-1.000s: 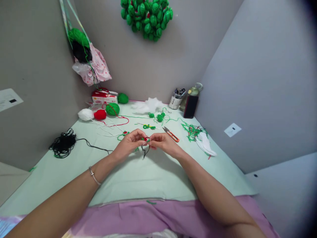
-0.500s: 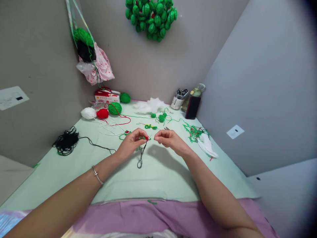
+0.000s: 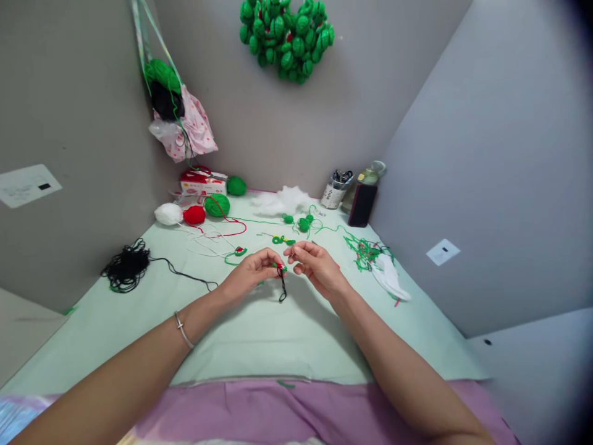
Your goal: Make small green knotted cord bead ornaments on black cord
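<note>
My left hand [image 3: 250,275] pinches a small red and green crochet piece [image 3: 280,267] above the table. From that piece hangs a black cord loop [image 3: 283,292]. Just to the right, my right hand [image 3: 319,269] has thumb and forefinger pressed together; anything thin between them is too small to make out. Behind my left hand lies another small red, white and green crochet piece [image 3: 239,251] with a green strand. A yellow and green item [image 3: 281,240] with a thin metal shaft rests beyond my fingertips.
Black yarn [image 3: 126,266] lies at left. White [image 3: 168,214], red [image 3: 194,215] and green yarn balls [image 3: 217,205] sit behind it. White stuffing [image 3: 282,201], a pen cup [image 3: 332,193] and a phone [image 3: 362,205] stand at the back. Green yarn scraps [image 3: 364,250] lie right.
My left hand has shifted slightly right and down with the crochet piece. My right hand has turned, its fingers lifting and spreading a little near the piece. The view has tilted slightly.
</note>
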`<state>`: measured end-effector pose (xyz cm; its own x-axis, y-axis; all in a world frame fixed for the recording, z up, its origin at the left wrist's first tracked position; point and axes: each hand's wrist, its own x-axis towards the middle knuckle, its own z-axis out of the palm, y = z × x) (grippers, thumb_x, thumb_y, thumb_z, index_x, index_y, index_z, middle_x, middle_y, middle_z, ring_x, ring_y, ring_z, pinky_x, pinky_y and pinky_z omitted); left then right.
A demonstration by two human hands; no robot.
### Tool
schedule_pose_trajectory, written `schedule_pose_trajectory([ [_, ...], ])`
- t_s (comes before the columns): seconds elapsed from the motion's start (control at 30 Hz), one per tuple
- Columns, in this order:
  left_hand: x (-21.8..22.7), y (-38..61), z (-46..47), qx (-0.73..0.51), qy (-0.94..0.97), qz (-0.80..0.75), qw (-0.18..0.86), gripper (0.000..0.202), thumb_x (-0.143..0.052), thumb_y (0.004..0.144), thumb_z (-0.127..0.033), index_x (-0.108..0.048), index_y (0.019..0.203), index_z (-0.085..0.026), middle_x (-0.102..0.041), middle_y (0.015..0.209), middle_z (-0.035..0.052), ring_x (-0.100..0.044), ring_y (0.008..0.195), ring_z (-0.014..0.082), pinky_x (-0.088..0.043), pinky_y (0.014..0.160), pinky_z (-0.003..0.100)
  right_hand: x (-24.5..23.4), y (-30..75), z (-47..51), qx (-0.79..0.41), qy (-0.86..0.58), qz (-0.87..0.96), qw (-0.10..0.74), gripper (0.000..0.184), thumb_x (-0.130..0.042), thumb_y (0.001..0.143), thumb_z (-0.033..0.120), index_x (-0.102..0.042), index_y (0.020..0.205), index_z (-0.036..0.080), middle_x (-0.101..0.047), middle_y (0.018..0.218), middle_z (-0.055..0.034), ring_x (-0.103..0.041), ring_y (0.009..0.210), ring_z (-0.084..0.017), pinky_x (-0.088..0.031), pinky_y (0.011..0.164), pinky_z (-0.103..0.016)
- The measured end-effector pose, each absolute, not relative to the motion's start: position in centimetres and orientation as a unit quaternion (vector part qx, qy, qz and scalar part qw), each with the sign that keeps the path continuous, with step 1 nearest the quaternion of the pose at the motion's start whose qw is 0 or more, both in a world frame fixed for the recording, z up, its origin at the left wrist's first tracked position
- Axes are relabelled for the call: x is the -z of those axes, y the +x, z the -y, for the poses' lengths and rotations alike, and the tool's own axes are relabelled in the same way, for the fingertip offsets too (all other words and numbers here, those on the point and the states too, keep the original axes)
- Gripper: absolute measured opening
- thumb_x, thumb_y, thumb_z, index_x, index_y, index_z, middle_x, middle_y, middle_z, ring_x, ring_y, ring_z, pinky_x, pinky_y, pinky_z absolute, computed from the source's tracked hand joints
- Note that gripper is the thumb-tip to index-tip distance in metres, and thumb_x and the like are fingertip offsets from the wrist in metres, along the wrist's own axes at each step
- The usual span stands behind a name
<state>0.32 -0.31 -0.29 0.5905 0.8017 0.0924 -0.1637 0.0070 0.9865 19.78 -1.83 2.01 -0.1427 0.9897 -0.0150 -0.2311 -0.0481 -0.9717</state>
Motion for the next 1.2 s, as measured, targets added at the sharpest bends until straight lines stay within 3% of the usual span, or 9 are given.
schedule_pose_trajectory([
  [0.17,0.2,0.4,0.4,-0.383,0.574,-0.242,0.682,0.016,-0.069,0.081,-0.029,-0.059,0.092,-0.021,-0.062,0.088,0.0004,-0.062,0.086,0.0150,-0.046,0.084,0.029,-2.0,19.2,2.1,-0.598,-0.417,0.457,0.509,0.027,-0.081,0.069,0.040,-0.071,0.078,0.016,-0.068,0.090,-0.0048,-0.055,0.071,-0.010,-0.044,0.058,-0.021],
  [0.4,0.5,0.4,0.2,-0.392,0.561,-0.223,0.694,0.015,-0.068,0.084,-0.028,-0.057,0.091,-0.020,-0.063,0.088,0.0002,-0.061,0.085,0.0131,-0.046,0.084,0.028,-1.7,19.0,2.2,-0.633,-0.392,0.466,0.478,0.028,-0.082,0.068,0.037,-0.076,0.085,0.016,-0.071,0.087,-0.0047,-0.063,0.076,-0.013,-0.050,0.079,-0.030],
  [0.5,0.5,0.5,0.2,-0.389,0.563,-0.225,0.693,0.014,-0.068,0.084,-0.027,-0.057,0.091,-0.020,-0.063,0.087,0.0006,-0.061,0.086,0.0140,-0.045,0.084,0.028,-1.5,19.2,1.9,-0.574,-0.427,0.490,0.498,0.028,-0.080,0.070,0.040,-0.073,0.079,0.015,-0.069,0.078,-0.0035,-0.061,0.067,-0.012,-0.050,0.072,-0.030],
  [0.6,0.4,0.5,0.2,-0.387,0.569,-0.235,0.686,0.015,-0.068,0.082,-0.026,-0.058,0.090,-0.019,-0.063,0.086,0.0010,-0.061,0.084,0.0145,-0.045,0.082,0.028,-1.7,20.0,1.5,-0.526,-0.454,0.466,0.548,0.031,-0.081,0.068,0.041,-0.066,0.073,0.015,-0.068,0.081,-0.0039,-0.057,0.066,-0.010,-0.048,0.063,-0.025],
  [0.7,0.3,0.4,0.3,-0.380,0.569,-0.240,0.688,0.017,-0.069,0.082,-0.026,-0.058,0.092,-0.018,-0.064,0.085,0.0015,-0.061,0.082,0.0140,-0.044,0.081,0.028,-2.2,20.5,1.3,-0.557,-0.434,0.441,0.554,0.035,-0.077,0.073,0.046,-0.058,0.077,0.017,-0.067,0.084,-0.0035,-0.051,0.059,-0.008,-0.039,0.048,-0.019],
  [0.77,0.2,0.4,0.4,-0.373,0.568,-0.237,0.695,0.018,-0.068,0.082,-0.027,-0.058,0.093,-0.018,-0.064,0.086,0.0021,-0.061,0.082,0.0141,-0.044,0.081,0.029,-2.4,20.8,1.3,-0.603,-0.405,0.441,0.527,0.036,-0.074,0.076,0.048,-0.053,0.081,0.019,-0.062,0.073,0.0008,-0.042,0.048,-0.005,-0.030,0.041,-0.018],
  [0.87,0.1,0.2,0.4,-0.367,0.560,-0.232,0.705,0.019,-0.070,0.081,-0.027,-0.058,0.093,-0.017,-0.064,0.085,0.0024,-0.061,0.081,0.0144,-0.044,0.081,0.029,-2.5,21.5,0.8,-0.632,-0.384,0.427,0.520,0.037,-0.077,0.075,0.045,-0.051,0.081,0.019,-0.043,0.053,0.0089,-0.030,0.040,-0.003,-0.024,0.038,-0.016],
  [0.97,-0.2,0.1,0.4,-0.369,0.538,-0.242,0.719,0.022,-0.073,0.078,-0.027,-0.058,0.090,-0.017,-0.063,0.083,0.0021,-0.062,0.080,0.0146,-0.044,0.080,0.028,-2.1,23.5,-0.4,-0.589,-0.416,0.383,0.577,0.037,-0.080,0.071,0.040,-0.052,0.078,0.018,-0.032,0.049,0.0115,-0.023,0.038,-0.002,-0.020,0.037,-0.014],
  [1.2,-0.2,0.0,0.2,-0.370,0.522,-0.233,0.732,0.023,-0.075,0.076,-0.026,-0.059,0.089,-0.016,-0.063,0.086,0.0014,-0.064,0.081,0.0145,-0.045,0.083,0.028,-0.5,27.7,-2.5,-0.485,-0.482,0.328,0.651,0.030,-0.075,0.074,0.035,-0.051,0.075,0.018,-0.034,0.046,0.0117,-0.023,0.035,-0.002,-0.018,0.033,-0.013],
])
